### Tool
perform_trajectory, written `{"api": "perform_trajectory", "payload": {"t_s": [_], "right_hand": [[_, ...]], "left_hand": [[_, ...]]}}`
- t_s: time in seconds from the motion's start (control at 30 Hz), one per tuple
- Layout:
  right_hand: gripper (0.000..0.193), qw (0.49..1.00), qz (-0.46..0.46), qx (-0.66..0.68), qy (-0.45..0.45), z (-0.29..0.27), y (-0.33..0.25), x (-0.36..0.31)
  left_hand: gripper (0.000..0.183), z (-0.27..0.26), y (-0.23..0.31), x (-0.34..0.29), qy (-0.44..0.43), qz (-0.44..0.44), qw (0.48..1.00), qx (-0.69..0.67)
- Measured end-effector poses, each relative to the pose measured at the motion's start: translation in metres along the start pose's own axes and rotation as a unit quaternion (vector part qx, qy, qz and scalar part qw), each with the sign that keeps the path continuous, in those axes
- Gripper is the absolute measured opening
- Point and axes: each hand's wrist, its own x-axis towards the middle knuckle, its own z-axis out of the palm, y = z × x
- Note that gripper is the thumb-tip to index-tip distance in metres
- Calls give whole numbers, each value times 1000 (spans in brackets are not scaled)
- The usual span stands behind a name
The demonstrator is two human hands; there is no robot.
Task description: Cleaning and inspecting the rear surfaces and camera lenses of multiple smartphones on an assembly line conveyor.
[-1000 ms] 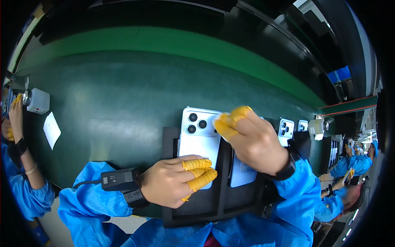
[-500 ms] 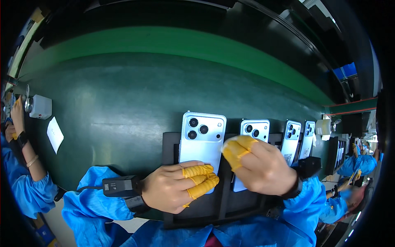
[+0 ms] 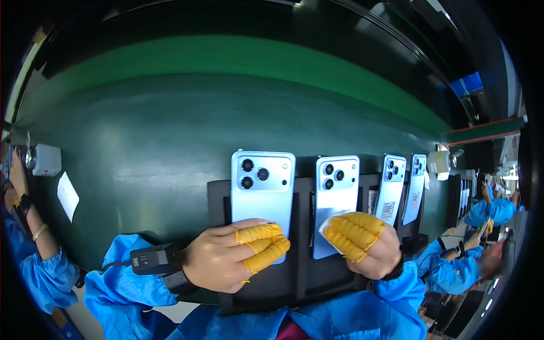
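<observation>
Several light-blue phones lie back side up in a row on a black tray (image 3: pixel 218 198). My left hand (image 3: pixel 226 255), with yellow finger covers, lies closed over the lower part of the leftmost phone (image 3: pixel 262 198); its fingertips reach toward that phone's right edge and its thumb is hidden. My right hand (image 3: pixel 362 241), also in yellow finger covers, is closed on a small white cloth (image 3: pixel 328 226). It presses the cloth against the lower right part of the second phone (image 3: pixel 336 195). Farther right are a third phone (image 3: pixel 391 190) and a fourth phone (image 3: pixel 415 192), both with a printed patch.
The tray rests on a dark green tabletop (image 3: pixel 147 130). At left are a white slip of paper (image 3: pixel 68 196) and a white bottle (image 3: pixel 47 160); another pale container (image 3: pixel 438 161) stands at far right. Co-workers in blue sleeves (image 3: pixel 48 277) sit at both sides.
My right hand, blurred and raised between the first two phones before, has come down onto the second phone with the cloth. My left hand stays on the leftmost phone. The view has shifted slightly.
</observation>
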Motion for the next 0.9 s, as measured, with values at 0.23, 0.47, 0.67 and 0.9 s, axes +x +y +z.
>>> {"api": "perform_trajectory", "payload": {"t_s": [0.23, 0.47, 0.67, 0.9], "right_hand": [[23, 998, -31, 14, 58, 31, 8, -17], [19, 990, -116, 70, 27, 37, 2, -26], [10, 987, -107, 104, 54, 39, -3, -26], [6, 983, -129, 123, 49, 39, -3, -23]], "left_hand": [[41, -5, -4, 0, -20, 12, 999, 21], [42, -11, -2, -2, -57, -3, 998, 21], [40, -13, 2, -2, -65, -21, 998, 17], [40, -17, -2, -4, -88, -10, 995, 46]]}}
